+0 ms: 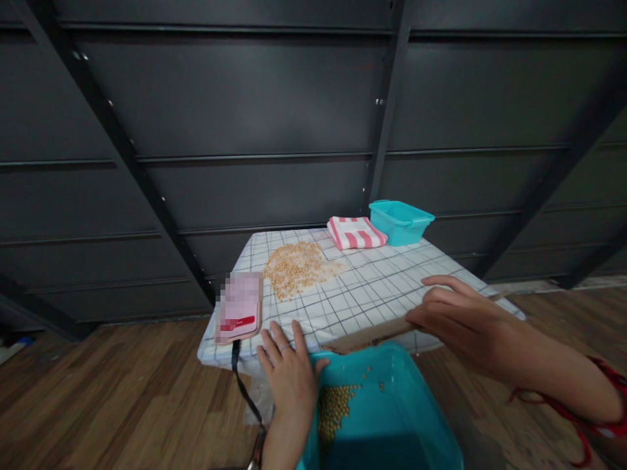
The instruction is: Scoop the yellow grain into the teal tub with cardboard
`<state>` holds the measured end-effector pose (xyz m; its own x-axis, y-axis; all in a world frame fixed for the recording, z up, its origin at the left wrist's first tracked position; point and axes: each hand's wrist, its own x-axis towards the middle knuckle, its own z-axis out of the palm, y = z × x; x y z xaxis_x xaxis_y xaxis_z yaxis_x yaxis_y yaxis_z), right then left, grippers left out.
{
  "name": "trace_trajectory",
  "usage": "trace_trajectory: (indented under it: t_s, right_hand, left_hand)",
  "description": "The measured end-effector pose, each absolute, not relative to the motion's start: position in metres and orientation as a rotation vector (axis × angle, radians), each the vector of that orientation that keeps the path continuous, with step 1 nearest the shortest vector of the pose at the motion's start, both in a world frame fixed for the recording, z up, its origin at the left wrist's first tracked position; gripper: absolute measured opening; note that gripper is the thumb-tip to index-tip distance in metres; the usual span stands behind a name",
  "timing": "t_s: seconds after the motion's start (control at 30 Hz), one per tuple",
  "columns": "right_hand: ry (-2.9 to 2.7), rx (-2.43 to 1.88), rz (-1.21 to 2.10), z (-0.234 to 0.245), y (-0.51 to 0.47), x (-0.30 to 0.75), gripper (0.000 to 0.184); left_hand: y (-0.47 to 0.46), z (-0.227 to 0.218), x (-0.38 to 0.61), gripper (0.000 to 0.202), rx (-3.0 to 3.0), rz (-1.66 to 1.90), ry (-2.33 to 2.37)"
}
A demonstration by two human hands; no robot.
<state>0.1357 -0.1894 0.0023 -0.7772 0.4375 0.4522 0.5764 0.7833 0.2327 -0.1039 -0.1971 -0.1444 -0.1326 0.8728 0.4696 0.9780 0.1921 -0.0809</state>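
Observation:
My left hand (292, 375) has its fingers spread on the cloth at the table's front edge, with the thumb over the rim of a teal plastic bin (416, 398). Round greenish-brown beans (336, 411) lie in the bin's left side, and a few sit apart. My right hand (465, 320) pinches the right end of a flat brown strip (367, 337), which looks like cardboard, just above the bin's far rim. Farther back, pale yellow beans (294, 267) lie in a spread pile on the checked cloth, mixed with small white grains.
A phone (241, 307) with a dark strap (243, 385) lies at the table's left edge. A folded red-and-white striped cloth (356, 233) and a smaller teal basket (400, 223) stand at the back right. Behind the table rises a dark panelled wall (264, 98).

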Motion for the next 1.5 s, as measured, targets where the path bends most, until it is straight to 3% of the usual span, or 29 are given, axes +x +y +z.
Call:
trace_trajectory:
  t_s: [0.23,0.53,0.93,1.5]
  right_hand:
    - [-2.467,-0.641,-0.879,-0.003,-0.150,0.132,0.030]
    - [-2.310,-0.586,-0.856,-0.043,-0.126,0.120,0.031]
    - [-2.054,-0.669,-0.810,-0.046,-0.031,0.117,0.043]
    - [-1.969,-0.631,-0.803,-0.067,-0.038,0.116,0.044]
  left_hand:
    - [-0.196,-0.149,-0.104,0.078,-1.752,-0.369,-2.054]
    - [-0.193,-0.148,-0.106,0.075,-1.764,-0.320,-2.091]
    - [-0.190,-0.164,-0.109,0.075,-1.722,-0.291,-2.050]
    - [-0.191,-0.168,-0.107,0.076,-1.747,-0.331,-2.028]
